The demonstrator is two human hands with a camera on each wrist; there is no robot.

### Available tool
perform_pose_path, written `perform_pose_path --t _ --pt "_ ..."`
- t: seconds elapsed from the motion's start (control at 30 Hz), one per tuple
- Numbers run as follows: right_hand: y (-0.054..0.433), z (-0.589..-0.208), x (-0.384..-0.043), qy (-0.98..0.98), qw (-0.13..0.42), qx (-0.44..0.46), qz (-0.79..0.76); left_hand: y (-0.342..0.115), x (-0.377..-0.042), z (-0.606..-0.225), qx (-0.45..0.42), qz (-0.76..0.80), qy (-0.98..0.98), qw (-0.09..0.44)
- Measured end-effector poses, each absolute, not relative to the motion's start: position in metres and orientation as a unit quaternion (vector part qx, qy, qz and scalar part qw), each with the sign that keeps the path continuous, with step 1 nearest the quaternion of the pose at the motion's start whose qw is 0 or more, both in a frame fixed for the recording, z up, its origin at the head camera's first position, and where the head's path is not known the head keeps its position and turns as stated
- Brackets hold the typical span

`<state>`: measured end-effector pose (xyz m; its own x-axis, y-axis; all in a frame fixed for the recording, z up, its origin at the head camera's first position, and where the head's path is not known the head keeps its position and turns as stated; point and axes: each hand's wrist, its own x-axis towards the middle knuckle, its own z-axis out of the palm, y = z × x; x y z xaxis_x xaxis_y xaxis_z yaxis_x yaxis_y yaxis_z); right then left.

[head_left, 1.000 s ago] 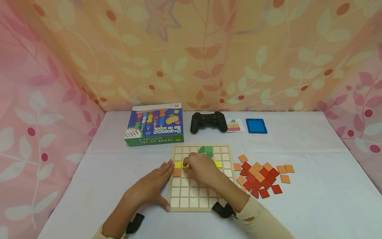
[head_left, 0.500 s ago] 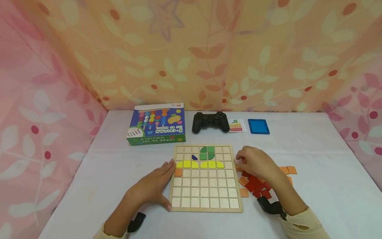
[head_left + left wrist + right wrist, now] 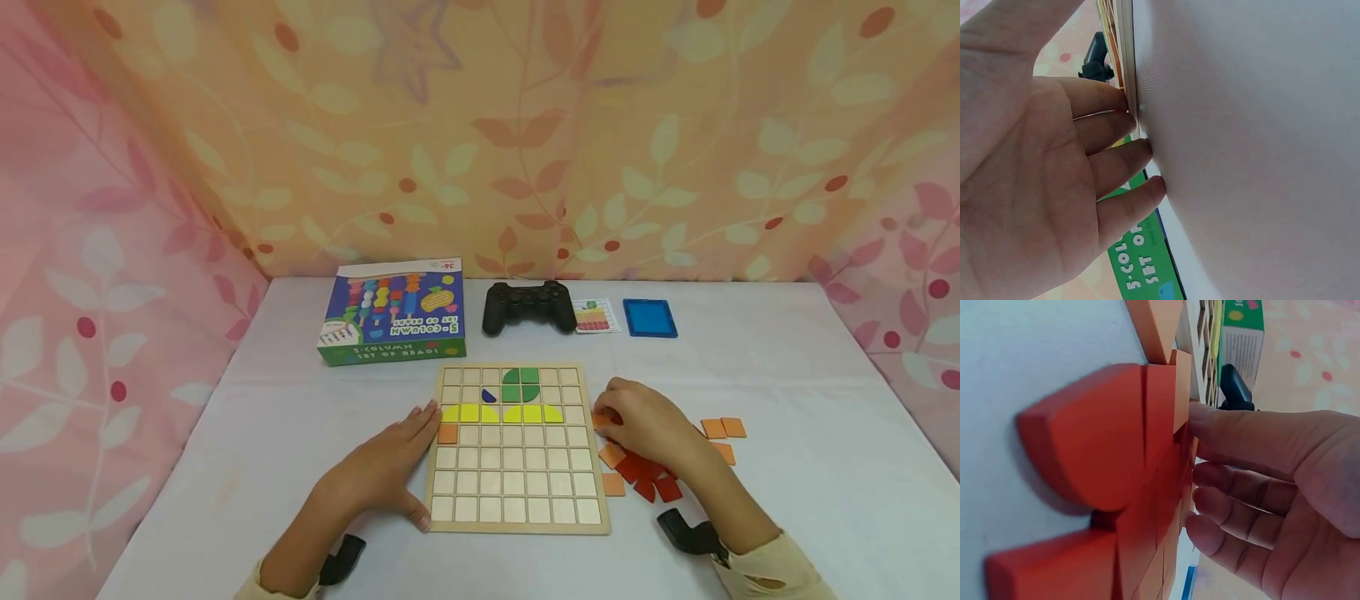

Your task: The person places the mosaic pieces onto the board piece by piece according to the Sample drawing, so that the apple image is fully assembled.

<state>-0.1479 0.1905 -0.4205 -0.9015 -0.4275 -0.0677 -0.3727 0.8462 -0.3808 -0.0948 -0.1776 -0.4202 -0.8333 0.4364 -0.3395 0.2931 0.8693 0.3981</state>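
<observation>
A wooden grid board [image 3: 517, 528] lies on the white cloth. Green, yellow, dark blue and orange pieces sit in some of its upper squares. My left hand [image 3: 384, 462] rests at the board's left edge, fingers extended along the side and thumb by the lower corner; the left wrist view shows the fingertips [image 3: 1125, 156] down at the cloth. To the right of the board, the thumb and forefinger of my right hand [image 3: 648, 421] pinch an orange square tile [image 3: 602, 422], partly covered by the fingers. Red tiles [image 3: 637, 473] lie beneath and beside that hand.
Loose orange tiles [image 3: 714, 428] lie right of the pile; another orange tile [image 3: 613, 484] is by the board's edge. Behind the board are a bead-set box [image 3: 393, 312], a black game controller [image 3: 528, 307], a pattern card [image 3: 597, 316] and a blue square tray [image 3: 650, 317].
My right hand has moved from the board's yellow row to the tiles on the right, lowering onto an orange one. It uncovered the yellow row and a dark blue piece. My left hand stayed put.
</observation>
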Motion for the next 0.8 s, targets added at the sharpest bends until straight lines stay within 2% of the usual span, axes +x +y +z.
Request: perform_pose_path --t 0.4,0.8 --pt "0.184 -0.414 -0.147 0.949 0.073 -0.212 -0.223 -0.176 -0.094 -0.417 0.189 0.172 0.941 0.222" --pt "0.131 -0.413 -0.151 0.938 0.080 -0.243 -0.233 -0.177 -0.095 -0.418 0.186 0.171 0.943 0.219"
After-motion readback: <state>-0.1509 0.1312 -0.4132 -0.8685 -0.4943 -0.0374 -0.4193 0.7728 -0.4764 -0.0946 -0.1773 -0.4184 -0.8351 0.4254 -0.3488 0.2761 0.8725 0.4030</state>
